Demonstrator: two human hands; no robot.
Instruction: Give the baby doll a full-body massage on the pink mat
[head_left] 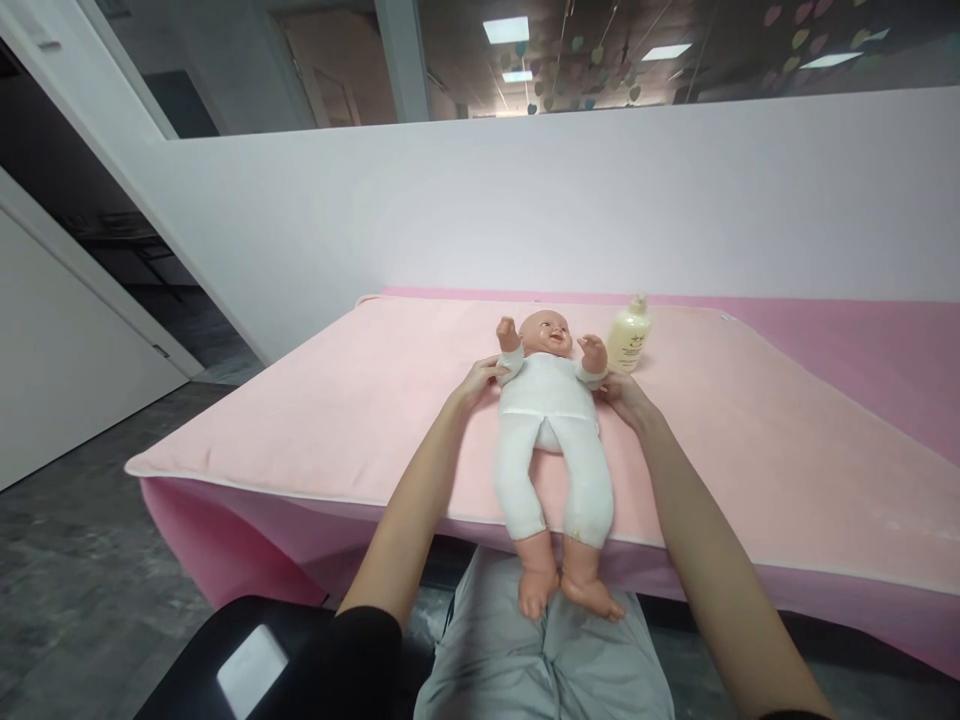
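Note:
A baby doll (549, 395) with a white cloth body lies face up on the pink table cover, its bare feet reaching over the front edge above my lap. My left hand (481, 379) holds the doll's arm on the left side, near the elbow, with the fingers partly hidden behind it. On the other side, my right hand (627, 393) has its fingers curled around the doll's other arm. A pale yellow pump bottle (628, 335) stands upright just beyond my right hand, beside the doll's raised hand.
The light pink mat (360, 400) covers the table over a darker pink cloth (862, 360). A white wall (600, 200) with a window above rises behind the table. A white phone-like object (252, 672) lies on a black surface at lower left. A white door (75, 340) stands at left.

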